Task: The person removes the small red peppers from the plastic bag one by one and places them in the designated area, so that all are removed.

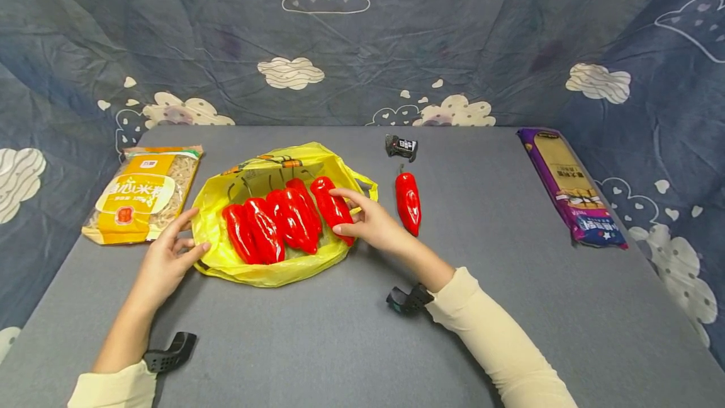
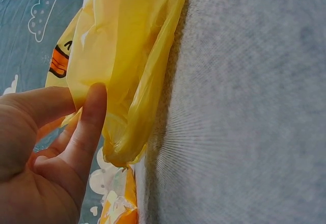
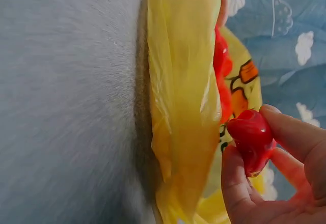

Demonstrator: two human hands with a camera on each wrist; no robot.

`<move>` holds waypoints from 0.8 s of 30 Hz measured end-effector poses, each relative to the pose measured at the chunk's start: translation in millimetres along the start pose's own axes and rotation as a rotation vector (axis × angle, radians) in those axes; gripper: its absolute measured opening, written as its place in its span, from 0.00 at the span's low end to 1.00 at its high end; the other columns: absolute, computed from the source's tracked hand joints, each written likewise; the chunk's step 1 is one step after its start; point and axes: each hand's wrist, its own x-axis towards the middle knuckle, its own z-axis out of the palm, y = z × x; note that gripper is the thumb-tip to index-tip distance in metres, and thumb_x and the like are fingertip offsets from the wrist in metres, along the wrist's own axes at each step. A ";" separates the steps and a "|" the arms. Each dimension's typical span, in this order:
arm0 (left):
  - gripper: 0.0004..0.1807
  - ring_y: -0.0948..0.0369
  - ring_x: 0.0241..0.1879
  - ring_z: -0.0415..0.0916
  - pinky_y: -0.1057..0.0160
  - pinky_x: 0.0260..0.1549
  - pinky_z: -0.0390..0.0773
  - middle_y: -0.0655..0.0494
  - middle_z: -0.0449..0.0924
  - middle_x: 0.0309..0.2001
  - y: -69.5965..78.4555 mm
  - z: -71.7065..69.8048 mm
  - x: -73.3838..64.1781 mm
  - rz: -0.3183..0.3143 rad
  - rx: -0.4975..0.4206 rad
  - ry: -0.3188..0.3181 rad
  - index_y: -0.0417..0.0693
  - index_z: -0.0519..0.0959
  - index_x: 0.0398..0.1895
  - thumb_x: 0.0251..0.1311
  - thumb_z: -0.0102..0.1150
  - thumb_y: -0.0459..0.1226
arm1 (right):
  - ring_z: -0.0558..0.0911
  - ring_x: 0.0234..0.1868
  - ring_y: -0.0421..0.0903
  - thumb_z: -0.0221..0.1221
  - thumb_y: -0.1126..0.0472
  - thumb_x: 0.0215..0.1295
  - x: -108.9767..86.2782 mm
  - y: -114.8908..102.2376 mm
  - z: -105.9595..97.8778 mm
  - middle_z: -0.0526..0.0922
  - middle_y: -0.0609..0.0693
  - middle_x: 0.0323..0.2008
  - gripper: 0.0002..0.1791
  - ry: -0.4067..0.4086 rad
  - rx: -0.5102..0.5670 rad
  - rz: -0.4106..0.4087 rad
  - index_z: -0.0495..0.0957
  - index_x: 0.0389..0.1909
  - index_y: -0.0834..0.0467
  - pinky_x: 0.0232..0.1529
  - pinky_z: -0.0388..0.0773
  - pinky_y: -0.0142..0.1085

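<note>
A yellow plastic bag lies with its mouth spread wide, and several shiny red peppers sit side by side inside. My left hand pinches the bag's left rim between thumb and fingers; the left wrist view shows the thin yellow film at those fingertips. Over the bag's right side, my right hand grips another red pepper by its sides. The right wrist view shows this pepper end-on between thumb and fingers, above the bag's rim. One more red pepper lies on the table, right of the bag.
An orange-and-clear food packet lies left of the bag. Behind the loose pepper is a small black wrapped packet. A long purple-and-gold packet lies along the grey table's right edge. A cloud-patterned cloth hangs behind.
</note>
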 end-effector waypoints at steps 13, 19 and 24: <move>0.35 0.76 0.31 0.67 0.75 0.21 0.69 0.34 0.61 0.52 0.8 -0.7 0.5 0.005 0.025 -0.005 0.40 0.57 0.65 0.53 0.59 0.27 | 0.77 0.38 0.49 0.58 0.78 0.52 -71.3 4.1 -58.2 0.64 0.63 0.50 0.35 0.256 0.170 -0.138 0.59 0.62 0.60 0.37 0.75 0.33; 0.36 0.75 0.32 0.67 0.75 0.20 0.69 0.35 0.60 0.54 -1.8 -1.2 0.8 -0.004 0.017 -0.011 0.40 0.56 0.66 0.53 0.59 0.27 | 0.77 0.37 0.43 0.57 0.72 0.57 -77.6 46.2 -91.8 0.62 0.62 0.50 0.36 0.343 0.189 -0.031 0.55 0.66 0.55 0.33 0.75 0.30; 0.36 0.75 0.31 0.67 0.75 0.19 0.68 0.35 0.60 0.53 -2.4 -1.7 0.2 -0.005 0.019 -0.008 0.40 0.56 0.66 0.53 0.59 0.27 | 0.77 0.31 0.40 0.58 0.71 0.57 -79.1 70.2 -102.0 0.64 0.65 0.46 0.37 0.363 0.126 0.067 0.54 0.66 0.57 0.28 0.72 0.29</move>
